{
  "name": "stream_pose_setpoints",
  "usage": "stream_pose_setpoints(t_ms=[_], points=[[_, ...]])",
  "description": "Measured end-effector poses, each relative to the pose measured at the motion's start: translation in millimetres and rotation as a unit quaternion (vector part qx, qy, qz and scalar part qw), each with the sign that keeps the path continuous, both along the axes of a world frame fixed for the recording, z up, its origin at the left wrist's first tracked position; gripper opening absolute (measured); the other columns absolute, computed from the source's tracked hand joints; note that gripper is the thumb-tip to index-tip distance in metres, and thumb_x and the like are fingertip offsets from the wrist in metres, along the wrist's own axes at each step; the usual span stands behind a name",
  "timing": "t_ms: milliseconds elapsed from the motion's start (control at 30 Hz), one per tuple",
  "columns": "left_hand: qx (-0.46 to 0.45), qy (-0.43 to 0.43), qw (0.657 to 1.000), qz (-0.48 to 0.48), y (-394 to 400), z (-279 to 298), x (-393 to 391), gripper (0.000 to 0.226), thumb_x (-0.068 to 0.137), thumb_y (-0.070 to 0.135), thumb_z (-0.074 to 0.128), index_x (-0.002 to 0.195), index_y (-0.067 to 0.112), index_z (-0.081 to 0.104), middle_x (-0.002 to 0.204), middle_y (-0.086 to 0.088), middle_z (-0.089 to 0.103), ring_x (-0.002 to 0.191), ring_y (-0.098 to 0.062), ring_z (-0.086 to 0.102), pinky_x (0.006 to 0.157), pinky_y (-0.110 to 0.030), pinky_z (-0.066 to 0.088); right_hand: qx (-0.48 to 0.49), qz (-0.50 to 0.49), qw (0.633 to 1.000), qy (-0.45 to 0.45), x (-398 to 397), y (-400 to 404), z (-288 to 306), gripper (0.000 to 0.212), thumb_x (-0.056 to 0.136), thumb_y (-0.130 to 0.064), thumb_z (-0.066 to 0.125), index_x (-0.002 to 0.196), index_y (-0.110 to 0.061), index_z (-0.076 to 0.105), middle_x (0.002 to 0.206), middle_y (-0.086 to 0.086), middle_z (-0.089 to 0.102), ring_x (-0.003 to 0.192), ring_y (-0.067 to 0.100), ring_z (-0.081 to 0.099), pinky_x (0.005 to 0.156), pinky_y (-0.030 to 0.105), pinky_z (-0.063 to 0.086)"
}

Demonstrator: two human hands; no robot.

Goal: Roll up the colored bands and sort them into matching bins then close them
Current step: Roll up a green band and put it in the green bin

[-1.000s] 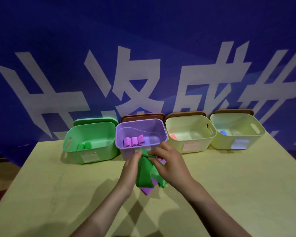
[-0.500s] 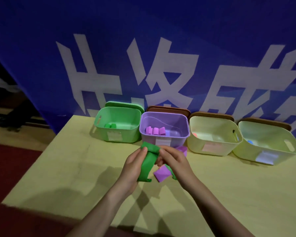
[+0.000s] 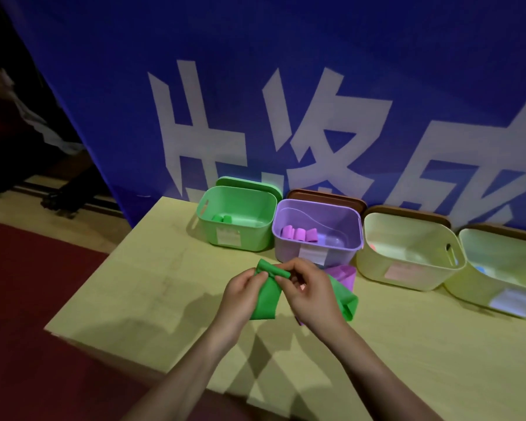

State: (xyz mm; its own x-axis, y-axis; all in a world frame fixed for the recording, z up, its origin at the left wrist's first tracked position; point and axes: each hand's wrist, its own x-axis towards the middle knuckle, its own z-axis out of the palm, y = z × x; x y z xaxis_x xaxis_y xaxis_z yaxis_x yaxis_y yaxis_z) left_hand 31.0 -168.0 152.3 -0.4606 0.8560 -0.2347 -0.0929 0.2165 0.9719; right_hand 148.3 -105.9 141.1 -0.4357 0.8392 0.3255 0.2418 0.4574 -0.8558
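Pinching the green band (image 3: 264,294) at its rolled far end, the left hand (image 3: 243,294) and right hand (image 3: 312,291) are holding it above the tabletop (image 3: 170,287), its length trailing toward the person. A purple band (image 3: 342,275) is lying just behind, before the purple bin (image 3: 318,227) and green bin (image 3: 236,218).

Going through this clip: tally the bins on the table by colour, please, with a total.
Green bin: 1
Purple bin: 1
Pale yellow bins: 2
Total: 4 bins, all open, on the table.
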Motion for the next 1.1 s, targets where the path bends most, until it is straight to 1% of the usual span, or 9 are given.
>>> stream_pose_setpoints(t_ms=[133,267,400,500,567,700,867,967,1100], points=[[0.004,-0.045,0.998,0.040,6,2,8,0.026,0.095,0.008,0.042,0.076,0.012,0.059,0.066,0.000,0.054,0.070,-0.017,0.049,0.068,-0.037,0.039,0.103,0.022,0.994,-0.041,5,6,8,0.020,0.080,-0.010,0.061,0.097,-0.016,0.070,0.082,-0.009,0.054,0.074,-0.001,0.051,0.067,0.010,0.039],[0.026,-0.062,0.997,0.025,14,4,12,0.031,0.096,0.007,0.040,0.077,0.015,0.063,0.065,0.004,0.059,0.070,-0.016,0.052,0.069,-0.035,0.039,0.141,0.026,0.988,-0.066,11,18,15,0.023,0.082,-0.009,0.061,0.102,-0.018,0.070,0.086,-0.013,0.051,0.075,0.003,0.051,0.067,0.019,0.044],[0.048,-0.064,0.997,-0.020,32,5,21,0.029,0.100,0.018,0.041,0.089,0.017,0.068,0.080,0.004,0.072,0.076,-0.008,0.066,0.071,-0.027,0.050,0.173,0.000,0.980,-0.094,21,32,16,0.027,0.082,-0.008,0.062,0.106,-0.018,0.071,0.086,-0.007,0.055,0.077,0.011,0.056,0.067,0.028,0.049],[0.055,-0.100,0.993,-0.022,49,2,26,0.030,0.099,0.028,0.044,0.096,0.015,0.071,0.093,-0.004,0.075,0.090,-0.019,0.069,0.084,-0.034,0.051,0.185,0.006,0.974,-0.131,28,43,19,0.031,0.082,-0.010,0.060,0.111,-0.017,0.071,0.088,0.002,0.059,0.080,0.017,0.059,0.067,0.030,0.049],[0.066,-0.108,0.991,-0.038,61,0,29,0.028,0.099,0.025,0.045,0.101,0.012,0.070,0.100,-0.009,0.074,0.096,-0.024,0.068,0.087,-0.038,0.050,0.143,0.024,0.983,-0.109,36,52,25,0.034,0.081,-0.010,0.057,0.112,-0.017,0.071,0.094,0.000,0.062,0.086,0.012,0.060,0.075,0.021,0.048],[0.076,-0.138,0.985,-0.071,87,-4,38,0.025,0.098,0.018,0.046,0.109,0.009,0.066,0.102,-0.013,0.072,0.087,-0.022,0.069,0.072,-0.029,0.054,0.007,0.040,0.997,-0.065,61,70,30,0.040,0.084,-0.008,0.054,0.120,-0.018,0.067,0.108,-0.003,0.065,0.100,0.005,0.060,0.086,0.014,0.045],[0.052,-0.130,0.982,-0.128,115,-6,51,0.020,0.098,0.020,0.049,0.106,0.015,0.066,0.100,-0.015,0.073,0.087,-0.027,0.069,0.081,-0.041,0.052,-0.188,-0.023,0.980,0.068,72,81,31,0.031,0.090,-0.009,0.064,0.119,-0.018,0.061,0.078,-0.002,0.065,0.070,0.002,0.063,0.073,0.018,0.050],[0.040,-0.094,0.985,-0.140,125,-11,57,0.016,0.094,0.032,0.057,0.098,0.021,0.068,0.097,-0.012,0.073,0.086,-0.027,0.068,0.084,-0.047,0.049,-0.171,-0.050,0.984,0.027,74,88,26,0.020,0.087,-0.007,0.067,0.091,-0.027,0.068,0.068,-0.009,0.065,0.063,0.002,0.059,0.066,0.021,0.049],[0.024,-0.026,0.991,-0.126,134,-21,55,0.025,0.089,0.033,0.064,0.079,0.010,0.069,0.075,-0.008,0.070,0.075,-0.023,0.063,0.078,-0.051,0.051,-0.145,-0.103,0.984,-0.004,72,92,7,0.010,0.087,-0.013,0.068,0.090,-0.021,0.072,0.071,-0.006,0.066,0.063,0.002,0.053,0.060,0.022,0.045]])
